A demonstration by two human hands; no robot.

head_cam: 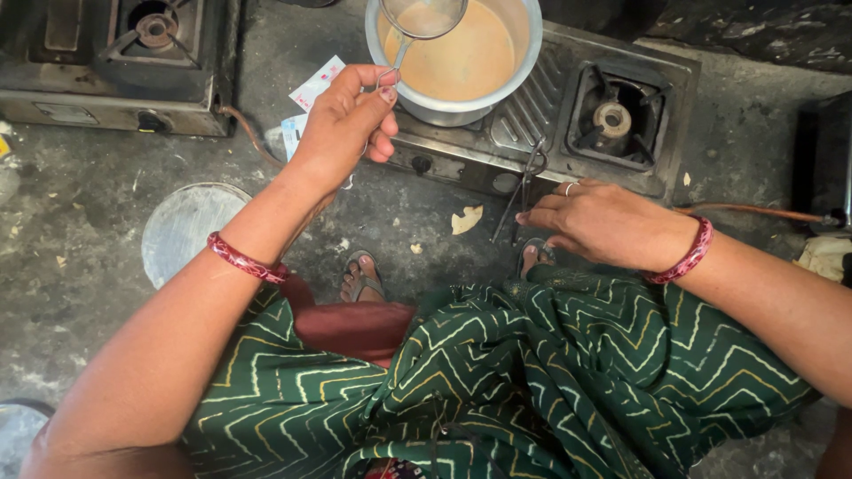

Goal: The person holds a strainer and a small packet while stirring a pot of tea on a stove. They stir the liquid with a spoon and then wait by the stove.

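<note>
Steel pot (461, 102) sat on the left burner of the two-burner stove (541, 115) on the floor, filled with pale brown milky liquid. You held the wire strainer (424, 16) by its thin handle so its bowl hung over the liquid at the pot's far rim, a placing that kept any drips inside the pot

Left hand (342, 124): fingers curled shut on the strainer handle, thumb and forefinger pinching it at the top, the other fingers folded under. Wrist raised clear of the pot's near rim, probably to stay off hot metal

Right hand (603, 222): palm down, low by the stove's front edge, fingers loosely bent and close together, tips at the metal tongs (524, 182) that leaned against the stove front. Whether they gripped the tongs or only touched them could not be told. Ring on one finger, red bangle (688, 253) at that wrist, another on the left forearm

Nearby: second stove (115, 62) at upper left, round metal lid (182, 231) flat on the concrete floor under your left forearm, paper sachets (311, 93) beside the pot, your sandalled foot (362, 277) below the stove
</note>
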